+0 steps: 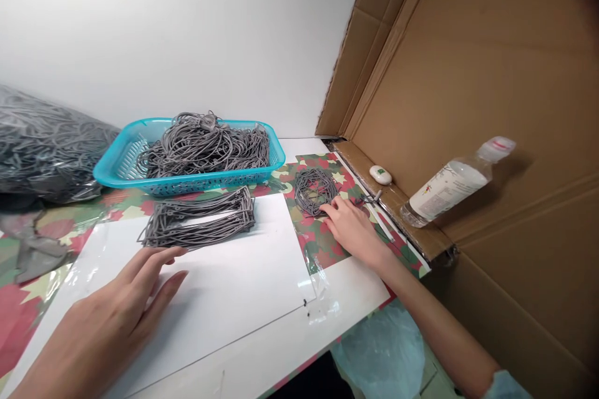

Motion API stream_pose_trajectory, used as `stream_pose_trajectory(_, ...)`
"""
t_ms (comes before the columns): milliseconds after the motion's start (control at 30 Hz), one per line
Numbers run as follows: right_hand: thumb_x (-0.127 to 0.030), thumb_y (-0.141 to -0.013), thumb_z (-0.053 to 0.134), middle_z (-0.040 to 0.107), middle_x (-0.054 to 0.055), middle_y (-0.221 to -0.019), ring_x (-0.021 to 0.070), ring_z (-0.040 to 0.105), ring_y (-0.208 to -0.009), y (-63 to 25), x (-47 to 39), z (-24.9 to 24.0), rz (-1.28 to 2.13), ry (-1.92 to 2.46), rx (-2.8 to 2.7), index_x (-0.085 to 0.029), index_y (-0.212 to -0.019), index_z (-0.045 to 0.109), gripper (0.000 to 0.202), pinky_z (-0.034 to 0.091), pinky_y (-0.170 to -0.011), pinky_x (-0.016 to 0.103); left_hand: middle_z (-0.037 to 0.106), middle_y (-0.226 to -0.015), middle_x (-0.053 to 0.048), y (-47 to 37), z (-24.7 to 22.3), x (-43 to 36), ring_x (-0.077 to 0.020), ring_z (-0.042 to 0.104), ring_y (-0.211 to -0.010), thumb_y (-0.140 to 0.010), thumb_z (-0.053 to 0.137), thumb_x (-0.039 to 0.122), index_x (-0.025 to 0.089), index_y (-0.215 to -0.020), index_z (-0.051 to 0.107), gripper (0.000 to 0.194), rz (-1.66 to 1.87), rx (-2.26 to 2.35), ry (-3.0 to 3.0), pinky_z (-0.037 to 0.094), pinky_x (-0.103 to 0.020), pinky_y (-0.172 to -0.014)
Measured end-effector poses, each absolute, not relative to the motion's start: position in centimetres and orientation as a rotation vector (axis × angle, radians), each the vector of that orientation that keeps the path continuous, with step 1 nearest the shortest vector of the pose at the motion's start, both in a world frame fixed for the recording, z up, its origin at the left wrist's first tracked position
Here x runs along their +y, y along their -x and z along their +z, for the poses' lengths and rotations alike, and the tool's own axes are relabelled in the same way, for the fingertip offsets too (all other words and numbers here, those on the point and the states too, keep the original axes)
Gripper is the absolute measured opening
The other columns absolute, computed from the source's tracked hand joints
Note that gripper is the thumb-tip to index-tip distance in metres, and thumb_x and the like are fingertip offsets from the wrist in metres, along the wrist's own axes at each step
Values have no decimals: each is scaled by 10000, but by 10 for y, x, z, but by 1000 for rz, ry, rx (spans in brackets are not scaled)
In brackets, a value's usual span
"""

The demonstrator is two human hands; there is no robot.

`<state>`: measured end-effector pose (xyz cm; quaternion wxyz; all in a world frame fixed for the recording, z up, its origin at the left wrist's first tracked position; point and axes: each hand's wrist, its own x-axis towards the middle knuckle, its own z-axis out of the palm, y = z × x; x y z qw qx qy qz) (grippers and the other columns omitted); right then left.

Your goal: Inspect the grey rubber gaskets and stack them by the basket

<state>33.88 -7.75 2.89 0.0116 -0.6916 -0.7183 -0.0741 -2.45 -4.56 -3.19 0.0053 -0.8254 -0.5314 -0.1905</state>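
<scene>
My left hand hovers over the white sheet, its thumb and fingers apart and nothing between them. Just beyond its fingertips lies a stack of grey cord pieces in a rectangular shape. At the right, my right hand reaches to the near edge of a round coil of grey cords on the patterned cover. Its fingertips touch or nearly touch the coil; whether they pinch a cord is too small to tell. Behind the stack stands a blue basket heaped with grey cords.
A clear bag of grey cords is at the far left. A bottle and a small white oval object rest on the cardboard ledge at the right, by a tall cardboard wall. A translucent bag hangs below the table's front edge.
</scene>
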Motion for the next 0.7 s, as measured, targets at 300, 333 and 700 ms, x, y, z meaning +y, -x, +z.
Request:
stream_pose_trajectory(300, -126, -947, 470, 647, 76, -906, 211, 611, -854, -347, -70, 36, -145, 1972, -2147, -184, -882, 626, 179, 440, -712, 301, 675, -1057, -30, 14, -14, -51, -179, 699, -667, -962, 238, 520, 252, -1096, 544, 428, -579, -1604, 2637, 446, -281, -453)
stream_pose_trajectory(333, -140, -950, 470, 649, 68, -917, 205, 612, -845, -348, -69, 40, -131, 1941, -2113, -189, -885, 617, 168, 440, -710, 298, 678, -1052, -33, 13, -12, -51, -186, 702, -679, -957, 229, 533, 251, -1091, 551, 448, -578, -1606, 2644, 450, -287, -455)
stream_pose_trajectory(700, -230, -914, 511, 636, -11, -743, 137, 633, -678, -356, -29, 99, -17, 1445, -1560, -213, -847, 506, 69, 497, -667, 274, 673, -1055, -52, 11, -7, -54, -208, 706, -698, -963, 201, 538, 231, -1092, 544, 477, -603, -1575, 2658, 478, -320, -488)
